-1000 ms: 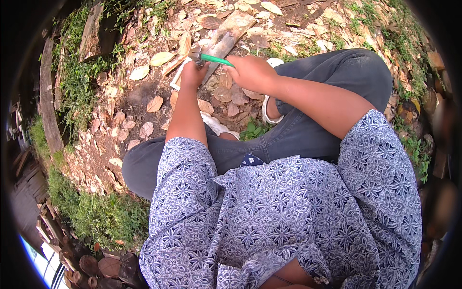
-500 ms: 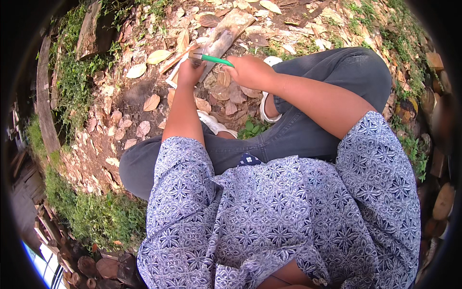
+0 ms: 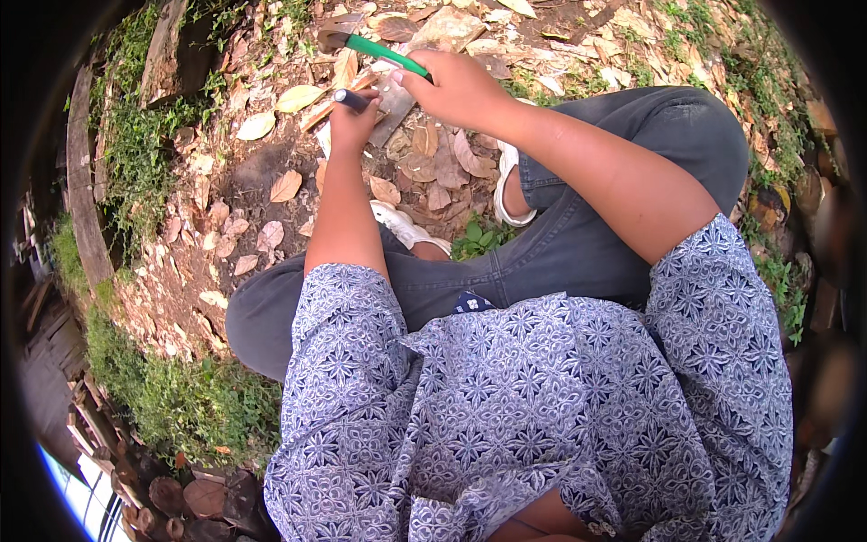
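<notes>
My right hand (image 3: 459,88) grips a claw hammer (image 3: 377,51) by its green handle, the dark metal head raised to the left, above and apart from what my left hand holds. My left hand (image 3: 352,128) is closed round a chisel (image 3: 350,99) with a dark handle and a silvery butt end that points up; its blade is hidden below the hand. Beside and under the hands lies a weathered wooden board (image 3: 395,110), partly covered by my right hand. A pale strip of wood (image 3: 316,115) shows left of my left hand.
Dry leaves (image 3: 286,186) and wood chips cover the soil. My white shoes (image 3: 398,224) and crossed legs in grey trousers (image 3: 632,135) frame the work spot. Timber beams (image 3: 83,181) and grass stand at the left; stacked logs (image 3: 194,497) line the lower left.
My right hand has lifted the hammer up and away from the chisel, so the chisel's butt end now shows. The left hand has tilted slightly and stays in nearly the same place.
</notes>
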### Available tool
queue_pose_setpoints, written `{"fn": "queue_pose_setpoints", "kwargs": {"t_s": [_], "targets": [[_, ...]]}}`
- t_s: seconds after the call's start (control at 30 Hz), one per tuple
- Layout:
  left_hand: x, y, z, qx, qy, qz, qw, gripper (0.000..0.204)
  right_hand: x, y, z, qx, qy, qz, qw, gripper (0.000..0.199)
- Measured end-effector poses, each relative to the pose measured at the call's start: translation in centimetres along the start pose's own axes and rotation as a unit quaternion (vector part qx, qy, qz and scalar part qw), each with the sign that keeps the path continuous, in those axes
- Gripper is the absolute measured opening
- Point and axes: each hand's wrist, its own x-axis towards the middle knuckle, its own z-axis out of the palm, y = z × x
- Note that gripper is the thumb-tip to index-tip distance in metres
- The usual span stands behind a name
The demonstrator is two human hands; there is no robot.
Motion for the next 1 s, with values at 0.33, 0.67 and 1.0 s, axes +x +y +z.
{"fn": "queue_pose_setpoints", "kwargs": {"t_s": [0.33, 0.67, 1.0], "targets": [[3.1, 10.3, -0.1, 0.104, -0.14, 0.086, 0.981, 0.029, 3.5, 2.7, 1.7, 0.019, 0.115, -0.049, 0.992, 0.052], [2.8, 7.5, -0.5, 0.221, -0.208, 0.078, 0.95, 0.085, 3.0, -0.4, -1.6, 0.088, 0.063, 0.114, 0.987, 0.047], [0.4, -4.3, -3.6, 0.478, -0.118, -0.114, 0.863, 0.119, 2.6, 3.2, 0.2, 0.05, 0.067, 0.064, 0.994, 0.039]]}}
